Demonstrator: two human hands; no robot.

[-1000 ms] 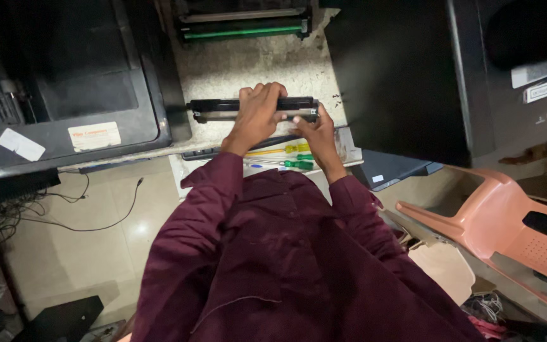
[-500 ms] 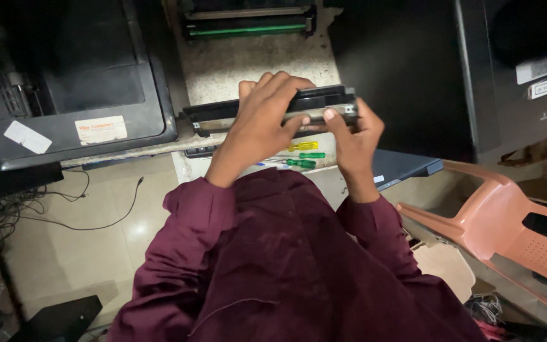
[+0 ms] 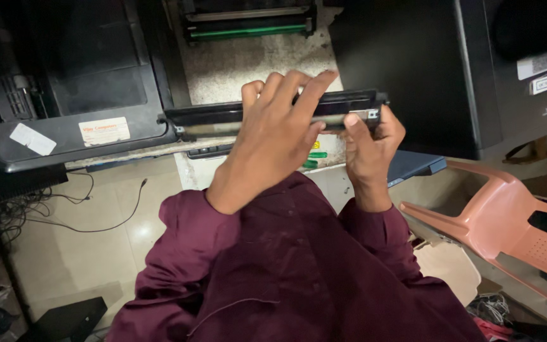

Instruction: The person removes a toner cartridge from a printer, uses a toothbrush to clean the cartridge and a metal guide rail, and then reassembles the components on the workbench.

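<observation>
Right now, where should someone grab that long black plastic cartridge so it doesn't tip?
Probably at both ends, one hand coming in from each side. The long black plastic cartridge is a thin bar lying level, so spread grips should keep it balanced. Here the left hand covers its middle and the right hand pinches its right end.

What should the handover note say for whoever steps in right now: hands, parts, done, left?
Left hand: spread over the middle of the long black cartridge, gripping it.
Right hand: holds the cartridge's right end, thumb on its front.
Cartridge: lifted off the speckled bench, roughly level.
A second cartridge with a green strip lies at the bench's back; a black printer sits left.
Done: cartridge picked up.
Left: cannot tell.
</observation>
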